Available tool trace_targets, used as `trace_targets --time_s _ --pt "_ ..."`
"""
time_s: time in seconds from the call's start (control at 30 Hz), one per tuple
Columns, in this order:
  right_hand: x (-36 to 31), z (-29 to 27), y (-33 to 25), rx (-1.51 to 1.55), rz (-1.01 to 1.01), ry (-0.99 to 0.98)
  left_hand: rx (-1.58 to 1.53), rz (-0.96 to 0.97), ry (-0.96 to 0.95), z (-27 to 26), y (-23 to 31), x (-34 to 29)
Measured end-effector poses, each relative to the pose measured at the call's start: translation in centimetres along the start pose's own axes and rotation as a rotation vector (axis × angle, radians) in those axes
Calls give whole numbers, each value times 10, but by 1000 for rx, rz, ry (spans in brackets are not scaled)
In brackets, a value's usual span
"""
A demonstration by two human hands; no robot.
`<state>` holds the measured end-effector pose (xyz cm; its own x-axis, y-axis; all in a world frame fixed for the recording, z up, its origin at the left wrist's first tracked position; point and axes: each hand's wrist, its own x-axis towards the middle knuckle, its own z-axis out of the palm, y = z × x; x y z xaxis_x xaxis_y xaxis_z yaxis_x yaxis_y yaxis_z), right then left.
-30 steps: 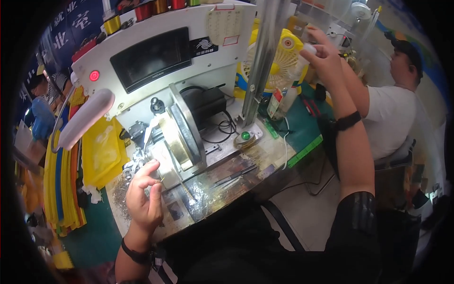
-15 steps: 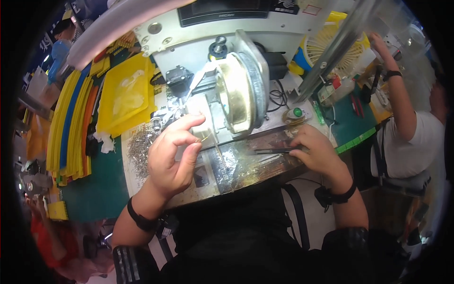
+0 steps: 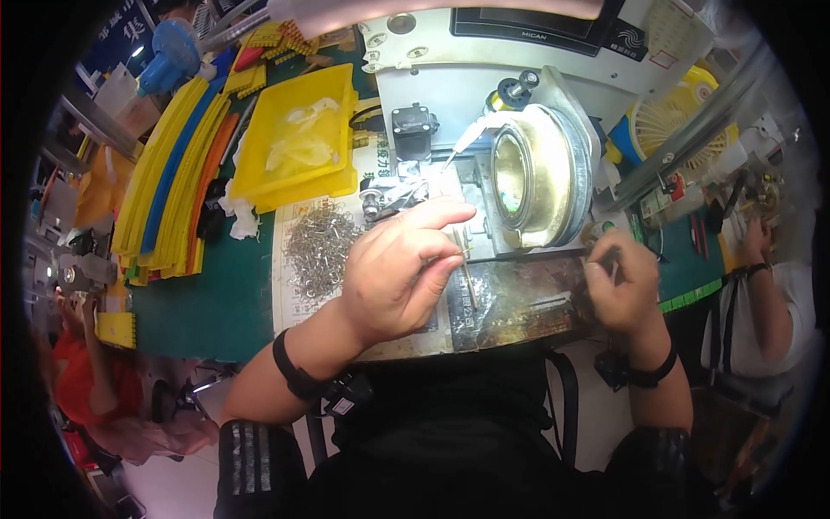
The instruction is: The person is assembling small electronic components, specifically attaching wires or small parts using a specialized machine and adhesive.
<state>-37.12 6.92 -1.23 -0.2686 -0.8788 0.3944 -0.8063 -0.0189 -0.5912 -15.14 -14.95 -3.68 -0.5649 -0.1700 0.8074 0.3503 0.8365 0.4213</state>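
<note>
My left hand [image 3: 402, 268] is raised before the machine, thumb and forefinger pinched on a tiny gold-coloured wire piece [image 3: 465, 252]. Right beside it, a thin brass-coloured rod [image 3: 472, 287] slants down over the bench edge. My right hand [image 3: 624, 281] is curled at the right of the bench around the tweezers, which are now mostly hidden by the fingers. Behind both hands stands the machine's brass-coloured ring wheel [image 3: 553, 177]. A white-tipped pointed arm [image 3: 469, 136] reaches toward the small metal fixture [image 3: 399, 192] above my left hand.
Left of my left hand lies a heap of small bent metal pieces [image 3: 320, 251]. Beyond it are a yellow tray [image 3: 347, 160] with white film and a stack of yellow, blue and orange strips [image 3: 164, 190]. A yellow fan [image 3: 683, 112] and a co-worker's arm [image 3: 769, 294] are at right.
The view has shifted, so the bench appears farther right. The right hand has curled and turned; the tweezers that pointed left are now mostly hidden. The left hand keeps its pinch.
</note>
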Motion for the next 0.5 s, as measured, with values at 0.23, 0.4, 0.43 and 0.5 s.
trace_targets --time_s 0.23,0.4,0.43,0.5 --pt "8 -10 -46 453 -181 299 2 -5 -69 -5 2 2" --pt "27 -2 -67 443 -242 294 2 5 -58 -3 1 -1" --pt "30 -2 -67 287 -271 303 -1 15 -49 -3 1 0" --pt "36 4 -74 311 -232 305 -5 26 -48 -3 0 1"
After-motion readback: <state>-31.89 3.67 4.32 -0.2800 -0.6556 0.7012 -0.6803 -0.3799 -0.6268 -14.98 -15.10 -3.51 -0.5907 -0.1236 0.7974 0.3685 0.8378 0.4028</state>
